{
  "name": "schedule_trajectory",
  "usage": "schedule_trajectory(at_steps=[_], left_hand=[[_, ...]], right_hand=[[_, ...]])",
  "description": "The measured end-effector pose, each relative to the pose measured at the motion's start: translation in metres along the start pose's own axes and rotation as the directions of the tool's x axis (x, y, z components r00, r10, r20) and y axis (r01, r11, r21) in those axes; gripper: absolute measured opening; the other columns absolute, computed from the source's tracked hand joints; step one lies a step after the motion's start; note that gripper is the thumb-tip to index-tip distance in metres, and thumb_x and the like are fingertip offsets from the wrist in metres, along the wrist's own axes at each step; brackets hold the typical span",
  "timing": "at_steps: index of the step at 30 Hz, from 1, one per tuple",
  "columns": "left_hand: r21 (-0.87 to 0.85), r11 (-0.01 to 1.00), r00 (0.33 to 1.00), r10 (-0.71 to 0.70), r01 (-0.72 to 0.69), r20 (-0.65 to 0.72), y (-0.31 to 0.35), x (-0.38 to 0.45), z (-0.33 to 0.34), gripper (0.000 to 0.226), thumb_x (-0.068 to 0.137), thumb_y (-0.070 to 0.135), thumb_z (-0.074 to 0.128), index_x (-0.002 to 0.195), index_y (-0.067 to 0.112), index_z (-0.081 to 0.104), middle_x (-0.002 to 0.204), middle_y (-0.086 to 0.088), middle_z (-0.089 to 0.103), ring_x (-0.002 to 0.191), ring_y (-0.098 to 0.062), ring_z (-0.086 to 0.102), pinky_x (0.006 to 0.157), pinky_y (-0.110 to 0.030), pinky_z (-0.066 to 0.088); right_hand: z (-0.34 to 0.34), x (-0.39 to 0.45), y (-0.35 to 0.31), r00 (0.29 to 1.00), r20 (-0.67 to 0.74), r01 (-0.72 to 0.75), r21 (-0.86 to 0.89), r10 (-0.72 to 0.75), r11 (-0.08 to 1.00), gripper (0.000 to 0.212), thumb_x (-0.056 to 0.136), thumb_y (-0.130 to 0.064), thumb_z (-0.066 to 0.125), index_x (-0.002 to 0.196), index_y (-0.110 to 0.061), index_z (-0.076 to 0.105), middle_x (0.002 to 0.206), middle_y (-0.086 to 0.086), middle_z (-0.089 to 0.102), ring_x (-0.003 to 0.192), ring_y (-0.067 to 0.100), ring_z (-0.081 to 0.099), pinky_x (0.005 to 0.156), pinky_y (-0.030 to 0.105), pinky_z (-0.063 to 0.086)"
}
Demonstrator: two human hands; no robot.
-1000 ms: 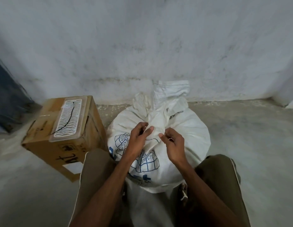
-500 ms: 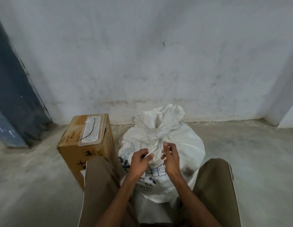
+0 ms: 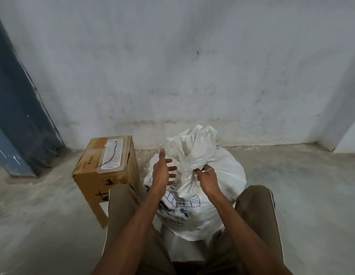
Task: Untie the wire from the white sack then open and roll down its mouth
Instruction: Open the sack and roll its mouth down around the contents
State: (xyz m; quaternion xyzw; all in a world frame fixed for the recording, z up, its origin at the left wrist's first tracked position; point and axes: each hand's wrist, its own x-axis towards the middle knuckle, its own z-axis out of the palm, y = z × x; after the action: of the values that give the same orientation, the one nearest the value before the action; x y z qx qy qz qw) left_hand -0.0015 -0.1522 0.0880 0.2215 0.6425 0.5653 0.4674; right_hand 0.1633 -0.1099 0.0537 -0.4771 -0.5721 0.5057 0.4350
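The white sack [image 3: 222, 183] with blue print stands on the floor between my knees, its gathered mouth [image 3: 194, 147] bunched upward above a tied neck. My right hand [image 3: 206, 177] is pinched shut at the right side of that neck, with a thin pale wire [image 3: 209, 170] looped over its forefinger. My left hand [image 3: 162, 171] hovers just left of the neck with fingers spread and thumb up, holding nothing. A thin dark strand [image 3: 173, 174] curves beside its fingertips.
A cardboard box [image 3: 105, 175] with a clear taped patch on top stands on the floor to the left of the sack, touching my left knee. A grey wall rises behind. A blue panel [image 3: 14, 116] leans at far left. Bare concrete floor lies right.
My left hand has let go of the sack's neck and opened, moving left and up. My right hand stays pinched at the neck. The view has tilted up slightly.
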Motion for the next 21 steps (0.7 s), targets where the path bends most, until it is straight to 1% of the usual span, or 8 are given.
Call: schedule_trajectory(at_steps=[3,5,8,11,13,15,17,21], left_hand=[[0.126,0.990,0.998,0.056,-0.059,0.028,0.028,0.000,0.012,0.078,0.067,0.090,0.055,0.096,0.020,0.070,0.090,-0.006,0.076,0.082,-0.027,0.074,0.067,-0.042,0.062],[0.218,0.969,0.991,0.102,-0.118,0.083,0.040,0.005,0.021,0.061,0.065,0.064,0.077,0.095,0.011,0.072,0.091,-0.013,0.076,0.075,-0.026,0.074,0.066,-0.041,0.062],[0.316,0.921,0.970,0.185,-0.227,0.158,0.046,0.008,0.030,0.032,0.072,0.020,0.076,0.100,0.005,0.071,0.098,-0.020,0.074,0.075,-0.030,0.073,0.061,-0.039,0.061],[0.413,0.852,0.943,0.243,-0.320,0.229,0.041,0.006,0.035,0.018,0.074,0.008,0.068,0.091,0.004,0.069,0.092,-0.018,0.071,0.082,-0.033,0.071,0.062,-0.044,0.062],[0.508,0.770,0.915,0.254,-0.387,0.313,0.037,0.002,0.037,0.016,0.069,0.008,0.065,0.084,0.002,0.068,0.079,-0.015,0.068,0.071,-0.030,0.065,0.058,-0.041,0.059],[0.631,0.624,0.882,0.241,-0.461,0.406,0.036,-0.005,0.037,0.018,0.058,0.014,0.063,0.071,0.001,0.063,0.062,-0.006,0.053,0.059,-0.023,0.050,0.052,-0.035,0.043],[0.731,0.489,0.872,0.153,-0.475,0.464,0.038,-0.010,0.037,0.018,0.048,0.021,0.061,0.058,0.007,0.055,0.056,0.001,0.044,0.054,-0.018,0.042,0.054,-0.030,0.032],[0.823,0.390,0.890,-0.018,-0.413,0.455,0.050,-0.007,0.028,0.033,0.061,0.033,0.073,0.081,0.010,0.061,0.076,-0.004,0.064,0.069,-0.023,0.065,0.059,-0.028,0.047]], right_hand=[[-0.008,-0.003,0.000,0.997,0.040,0.070,-0.083,-0.067,0.994,0.006,0.082,-0.002,0.066,0.085,-0.006,0.069,0.077,-0.005,0.071,0.063,-0.002,0.060,0.058,0.015,0.045],[-0.021,0.002,-0.002,0.995,0.102,0.012,-0.097,-0.002,0.995,0.004,0.078,0.001,0.065,0.079,-0.003,0.067,0.074,0.001,0.070,0.065,0.010,0.062,0.054,0.017,0.045],[-0.043,0.017,-0.010,0.975,0.103,-0.207,0.131,0.195,0.969,0.019,0.094,0.007,0.046,0.088,0.005,0.064,0.084,0.018,0.064,0.071,0.033,0.060,0.048,0.030,0.047],[-0.060,0.031,-0.024,0.936,-0.045,-0.263,0.569,0.349,0.779,0.039,0.107,-0.029,0.037,0.091,-0.006,0.064,0.086,0.016,0.064,0.078,0.033,0.063,0.069,0.042,0.057],[-0.068,0.045,-0.032,0.918,-0.045,-0.273,0.649,0.393,0.710,0.060,0.098,-0.065,0.042,0.105,-0.011,0.067,0.103,0.014,0.069,0.097,0.033,0.066,0.094,0.049,0.054],[-0.069,0.053,-0.046,0.935,0.019,-0.324,0.461,0.355,0.827,0.075,0.086,-0.075,0.054,0.123,-0.012,0.066,0.117,0.014,0.070,0.110,0.034,0.067,0.103,0.050,0.050],[-0.066,0.061,-0.058,0.939,0.000,-0.333,0.260,0.345,0.906,0.066,0.084,-0.049,0.076,0.130,-0.005,0.062,0.121,0.015,0.070,0.111,0.035,0.067,0.103,0.051,0.051],[-0.055,0.071,-0.079,0.969,-0.160,-0.196,-0.018,0.190,0.981,0.045,0.084,-0.013,0.075,0.126,-0.001,0.063,0.125,0.019,0.067,0.117,0.037,0.063,0.103,0.050,0.050]])
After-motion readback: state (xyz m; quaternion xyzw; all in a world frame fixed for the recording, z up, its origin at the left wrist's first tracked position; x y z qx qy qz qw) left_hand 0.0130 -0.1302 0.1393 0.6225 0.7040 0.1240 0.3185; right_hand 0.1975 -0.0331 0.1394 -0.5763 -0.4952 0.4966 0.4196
